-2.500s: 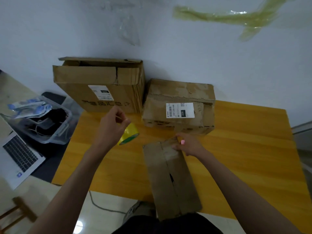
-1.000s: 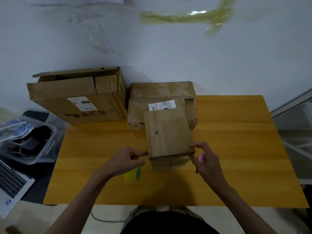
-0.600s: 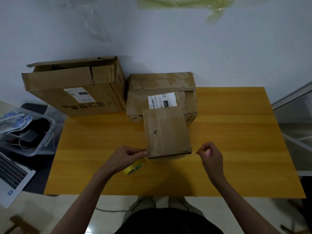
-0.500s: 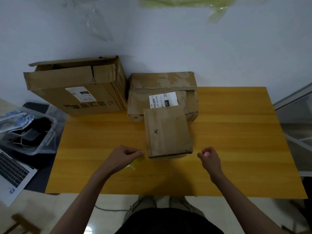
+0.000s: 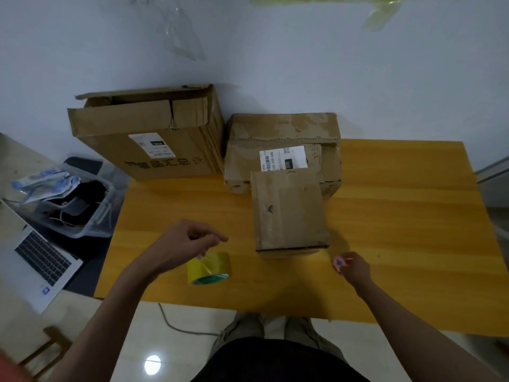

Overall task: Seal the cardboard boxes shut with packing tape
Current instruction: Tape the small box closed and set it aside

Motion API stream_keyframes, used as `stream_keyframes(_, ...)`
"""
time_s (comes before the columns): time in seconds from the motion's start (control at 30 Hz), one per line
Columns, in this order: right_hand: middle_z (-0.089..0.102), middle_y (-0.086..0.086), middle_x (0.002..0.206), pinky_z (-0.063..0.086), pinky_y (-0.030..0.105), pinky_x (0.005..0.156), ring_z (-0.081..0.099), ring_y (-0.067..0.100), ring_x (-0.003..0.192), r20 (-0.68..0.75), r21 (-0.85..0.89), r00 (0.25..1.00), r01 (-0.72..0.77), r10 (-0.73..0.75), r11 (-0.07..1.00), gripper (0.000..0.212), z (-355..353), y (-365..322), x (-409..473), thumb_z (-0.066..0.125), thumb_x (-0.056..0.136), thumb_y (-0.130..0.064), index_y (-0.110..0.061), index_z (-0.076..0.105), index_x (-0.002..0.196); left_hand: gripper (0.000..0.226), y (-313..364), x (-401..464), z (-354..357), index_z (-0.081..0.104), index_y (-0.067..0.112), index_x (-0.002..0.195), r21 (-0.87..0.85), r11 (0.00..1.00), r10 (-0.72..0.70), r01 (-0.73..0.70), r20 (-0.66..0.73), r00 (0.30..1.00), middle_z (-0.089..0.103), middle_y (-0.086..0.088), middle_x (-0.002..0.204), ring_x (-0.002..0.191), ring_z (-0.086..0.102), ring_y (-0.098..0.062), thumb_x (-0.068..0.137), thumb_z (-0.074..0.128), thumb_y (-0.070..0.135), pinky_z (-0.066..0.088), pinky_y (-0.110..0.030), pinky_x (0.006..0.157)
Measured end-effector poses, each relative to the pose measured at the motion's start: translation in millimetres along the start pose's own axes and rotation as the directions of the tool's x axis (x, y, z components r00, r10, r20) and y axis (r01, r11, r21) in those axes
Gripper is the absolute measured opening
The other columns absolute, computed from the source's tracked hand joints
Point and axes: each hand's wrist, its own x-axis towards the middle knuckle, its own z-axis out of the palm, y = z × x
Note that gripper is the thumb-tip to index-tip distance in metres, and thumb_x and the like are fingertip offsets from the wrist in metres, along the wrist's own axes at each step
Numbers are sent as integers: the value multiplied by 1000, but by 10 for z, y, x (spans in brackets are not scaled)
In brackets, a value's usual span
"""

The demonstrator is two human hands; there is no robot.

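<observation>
a small brown cardboard box (image 5: pixel 289 210) lies flat on the yellow wooden table (image 5: pixel 399 216), flaps closed, its far end against a worn labelled carton (image 5: pixel 283 139). to its near left, the left hand (image 5: pixel 184 244) hangs with fingers curled, pinching the film of a yellow roll of packing tape (image 5: pixel 208 268). to its near right, the right hand (image 5: pixel 351 267) curls around a small pink object (image 5: pixel 338 262).

Small box (image 5: pixel 289 210) sits flat mid-table, flaps closed, a small tear on its top. Just behind it, touching or nearly so, a worn box (image 5: pixel 283 150) with a white label. To the left, a big box (image 5: pixel 148 136) with its top flaps loose. Yellow tape roll (image 5: pixel 208 268) at the near edge, tilted.
</observation>
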Motion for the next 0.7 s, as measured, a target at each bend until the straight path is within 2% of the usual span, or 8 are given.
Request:
stream_keyframes(0.1, 60, 26, 125, 47, 45, 75, 58, 40, 97, 1, -31, 1000, 7, -7, 1000, 40, 22, 13, 19, 65, 94, -5, -1, 54, 133, 23, 144, -125, -99, 80, 32, 97, 15, 999, 48, -49, 22, 999, 70, -1, 73, 69, 66, -9, 100, 62, 19, 53, -24, 67)
stream_keyframes(0.2, 54, 28, 128, 44, 39, 74, 56, 42, 106, -198, 35, 974, 119, -110, 992, 45, -108, -151, -80, 61, 90, 5, 2, 51, 133, 19, 340, -257, -189, 79, 30, 97, -9, 992, 123, -122, 28, 992, 70, -4, 73, 71, 68, -14, 98, 64, 19, 55, -28, 70)
stream_keyframes(0.3, 51, 15, 105, 39, 29, 68, 54, 31, 89, -551, 283, 792, 476, -265, 833, 26, -348, -658, -463, 54, 89, 3, -3, 52, 115, 10, 633, -410, -318, 78, 33, 95, -133, 959, 256, -250, 27, 966, 69, -6, 73, 69, 67, -18, 91, 71, 38, 54, -25, 69)
stream_keyframes(0.37, 47, 6, 90, 39, 26, 65, 47, 18, 76, -629, 349, 668, 700, -399, 623, 20, -510, -1076, -908, 50, 88, -2, -17, 49, 101, 32, 823, -491, -414, 77, 30, 99, -198, 914, 363, -354, 11, 932, 67, -4, 73, 70, 66, -19, 83, 71, 57, 55, -24, 70)
stream_keyframes(0.43, 47, 2, 83, 40, 22, 63, 45, 11, 71, -564, 373, 591, 806, -577, 460, 17, -573, -1403, -1406, 51, 88, -8, -23, 48, 93, 38, 999, -530, -479, 76, 25, 102, -236, 863, 458, -446, -5, 889, 67, -4, 74, 73, 68, -22, 83, 70, 57, 56, -23, 74)
stream_keyframes(0.5, 50, 1, 81, 43, 21, 63, 49, 11, 73, -356, 433, 539, 819, -764, 376, 4, -523, -1581, -1835, 53, 86, -19, -19, 50, 89, 27, 1152, -513, -501, 74, 20, 105, -246, 820, 534, -517, 2, 846, 68, -3, 78, 76, 68, -22, 86, 70, 40, 56, -24, 75)
stream_keyframes(0.6, 55, -1, 90, 47, 34, 73, 55, 25, 86, -63, 515, 456, 777, -888, 363, 32, -361, -1681, -2147, 60, 87, -46, -14, 56, 85, 30, 1344, -390, -476, 70, 12, 107, -251, 780, 588, -574, -22, 809, 67, 3, 85, 79, 65, -19, 80, 75, 25, 55, -25, 72)
stream_keyframes(0.7, 53, 0, 100, 45, 26, 78, 54, 23, 94, 16, 533, 482, 737, -876, 415, 68, -306, -1732, -2184, 50, 81, -80, -12, 60, 88, 36, 1476, -220, -396, 67, 7, 105, -301, 742, 606, -598, -80, 792, 63, -1, 84, 77, 61, -23, 75, 84, 15, 54, -29, 71)
